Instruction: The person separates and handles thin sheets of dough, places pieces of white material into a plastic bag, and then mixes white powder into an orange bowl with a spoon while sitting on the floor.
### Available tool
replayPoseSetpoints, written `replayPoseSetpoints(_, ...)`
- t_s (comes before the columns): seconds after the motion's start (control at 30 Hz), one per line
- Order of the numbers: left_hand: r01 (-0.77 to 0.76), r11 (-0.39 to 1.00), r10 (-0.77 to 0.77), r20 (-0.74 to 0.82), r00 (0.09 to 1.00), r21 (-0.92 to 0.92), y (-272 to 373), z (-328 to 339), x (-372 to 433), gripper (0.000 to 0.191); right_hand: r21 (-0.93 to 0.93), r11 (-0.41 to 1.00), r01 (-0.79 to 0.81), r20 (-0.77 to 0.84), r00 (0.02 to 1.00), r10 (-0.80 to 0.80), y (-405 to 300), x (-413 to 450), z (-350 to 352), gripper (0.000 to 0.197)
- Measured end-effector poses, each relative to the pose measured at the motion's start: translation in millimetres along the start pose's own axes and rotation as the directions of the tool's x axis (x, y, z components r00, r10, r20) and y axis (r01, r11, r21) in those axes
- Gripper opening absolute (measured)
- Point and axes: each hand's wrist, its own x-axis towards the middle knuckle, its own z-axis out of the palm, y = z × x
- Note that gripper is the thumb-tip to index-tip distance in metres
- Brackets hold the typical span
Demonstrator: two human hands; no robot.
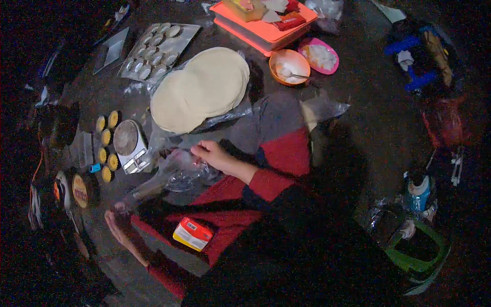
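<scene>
A sheet of clear plastic, seemingly a bag (178, 169), stretches in crumpled folds between my two hands. My right hand (213, 153) pinches its upper end, thumb against curled fingers. At the lower left my left hand (117, 226) grips the other end with its fingertips; that grip is dim and slightly blurred. A red, white and yellow packet (193, 234) bearing writing rests by my red-clothed legs. Just beyond my right hand lie overlapping round sheets of pale dough or wrappers (203, 90) on clear plastic.
A kitchen scale (130, 144) stands left, beside several yellow tart shells (106, 137) and a round-lidded jar (80, 190). Farther off are a tray of metal tart moulds (184, 48), an orange bowl with a spoon (282, 57), a pink dish (333, 63) and an orange-lidded container (245, 28).
</scene>
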Motion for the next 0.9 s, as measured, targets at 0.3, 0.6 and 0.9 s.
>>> replayPoseSetpoints(0.3,-0.126,0.983,0.112,0.110,0.988,0.131,29.7,18.4,-6.1,0.029,0.027,0.975,0.222,0.130,0.966,-0.224,-19.2,-0.7,-5.7,0.017)
replayPoseSetpoints(0.6,-0.110,0.992,0.114,-0.076,0.991,0.063,40.2,16.0,-11.8,0.014,-0.142,0.990,0.026,0.215,0.977,0.005,-31.7,-30.8,1.5,0.022)
replayPoseSetpoints(0.9,0.024,0.996,-0.014,-0.111,0.994,0.086,34.0,6.6,-26.4,0.018,-0.148,0.988,-0.048,0.272,0.958,0.087,-34.6,-34.7,35.7,0.026)
